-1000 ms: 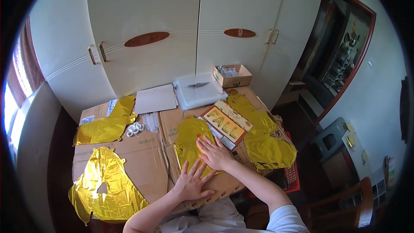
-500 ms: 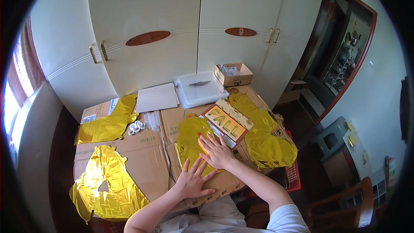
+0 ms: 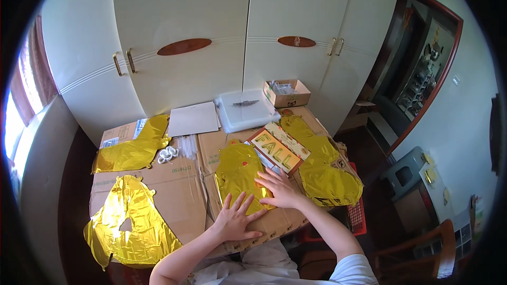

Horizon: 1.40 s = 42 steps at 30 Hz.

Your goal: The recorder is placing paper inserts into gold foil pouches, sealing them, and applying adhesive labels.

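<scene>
A flat gold foil balloon lies in front of me on the cardboard. My left hand rests with fingers spread across its near edge. Over its right near side lies my right hand, palm down, fingers stretched apart. Neither hand grips anything. Just beyond the right fingers is a printed card packet with balloon letters pictured on it. Left of my left hand, a gold foil letter-shaped balloon with a small hole lies flat. Part of the middle balloon is hidden under my hands.
More gold foil balloons lie at the left back and right. White ribbon coils and clear straws sit by grey-white sheets. Behind stand a translucent bag stack and a small open box. A red basket is below right.
My right hand has slid to the right and nearer, toward the middle balloon's right edge, uncovering more of it. My left hand has stayed almost in place.
</scene>
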{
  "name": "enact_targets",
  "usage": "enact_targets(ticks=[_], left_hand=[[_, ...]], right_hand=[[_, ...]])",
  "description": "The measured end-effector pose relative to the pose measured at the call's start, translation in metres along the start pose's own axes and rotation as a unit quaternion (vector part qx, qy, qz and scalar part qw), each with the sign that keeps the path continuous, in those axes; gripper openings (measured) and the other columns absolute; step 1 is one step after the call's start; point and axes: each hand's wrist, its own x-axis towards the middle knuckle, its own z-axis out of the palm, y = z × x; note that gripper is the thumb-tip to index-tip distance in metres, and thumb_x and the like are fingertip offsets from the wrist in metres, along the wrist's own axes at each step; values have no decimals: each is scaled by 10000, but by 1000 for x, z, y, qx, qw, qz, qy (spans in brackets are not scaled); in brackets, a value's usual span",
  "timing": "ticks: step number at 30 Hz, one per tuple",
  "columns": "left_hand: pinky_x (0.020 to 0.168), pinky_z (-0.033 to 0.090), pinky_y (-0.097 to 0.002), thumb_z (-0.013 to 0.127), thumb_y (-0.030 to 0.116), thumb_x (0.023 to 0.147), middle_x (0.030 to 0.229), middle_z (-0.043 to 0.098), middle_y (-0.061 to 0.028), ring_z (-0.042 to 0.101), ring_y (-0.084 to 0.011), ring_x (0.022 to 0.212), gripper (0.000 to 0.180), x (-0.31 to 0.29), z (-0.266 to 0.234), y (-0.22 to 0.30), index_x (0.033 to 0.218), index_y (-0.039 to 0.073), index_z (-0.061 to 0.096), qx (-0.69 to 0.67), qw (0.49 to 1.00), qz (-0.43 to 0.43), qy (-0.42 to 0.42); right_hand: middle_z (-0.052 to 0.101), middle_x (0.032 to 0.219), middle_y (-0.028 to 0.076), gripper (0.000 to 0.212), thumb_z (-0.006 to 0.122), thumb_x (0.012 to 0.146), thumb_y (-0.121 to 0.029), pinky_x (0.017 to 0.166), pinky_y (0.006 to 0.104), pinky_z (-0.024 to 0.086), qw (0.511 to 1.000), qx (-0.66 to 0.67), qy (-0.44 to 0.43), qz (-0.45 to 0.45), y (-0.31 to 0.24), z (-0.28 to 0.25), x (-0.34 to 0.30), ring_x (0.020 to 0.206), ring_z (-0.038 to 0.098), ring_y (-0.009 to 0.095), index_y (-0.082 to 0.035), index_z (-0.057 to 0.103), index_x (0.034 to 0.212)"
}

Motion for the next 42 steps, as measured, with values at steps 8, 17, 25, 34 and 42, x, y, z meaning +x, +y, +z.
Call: enact_targets(ticks=[8,17,25,34,42], left_hand=[[1101,185,-657,427,778,827,1500,348,-216,272,-401,1424,762,0,2,0,1465,363,419,-7,1000,2,-1],[1105,179,-655,436,776,823,1506,339,-218,267,-403,1426,769,1,2,-1,1468,358,415,-4,1000,1,-7],[1111,169,-653,397,786,833,1521,322,-214,253,-400,1434,789,1,-1,0,1487,345,381,14,1000,3,-25],[1113,159,-656,344,803,843,1535,301,-223,234,-403,1444,822,0,-2,-1,1516,333,321,31,999,7,-34],[1091,196,-660,351,780,860,1511,336,-234,294,-418,1414,790,-2,3,-1,1514,337,324,33,999,17,2]], right_hand=[[102,1620,149,969,737,760,-553,1155,627,44,993,36,-98,51,10,4,-9,1495,-21,374,-186,282,1532],[-61,1626,169,1053,733,755,-579,1173,569,-7,978,18,-197,72,12,-16,-9,1480,-134,395,-230,161,1567],[-61,1626,166,1147,752,713,-575,1164,599,-6,959,-44,-257,112,-4,-31,4,1482,-100,411,-213,84,1573],[-56,1625,172,1213,752,671,-636,1163,604,10,957,-64,-262,102,-4,-35,8,1475,-98,433,-137,104,1567],[175,1580,234,898,629,837,-595,1159,595,146,985,-44,-8,166,41,-28,-12,1436,123,505,-112,290,1514]])
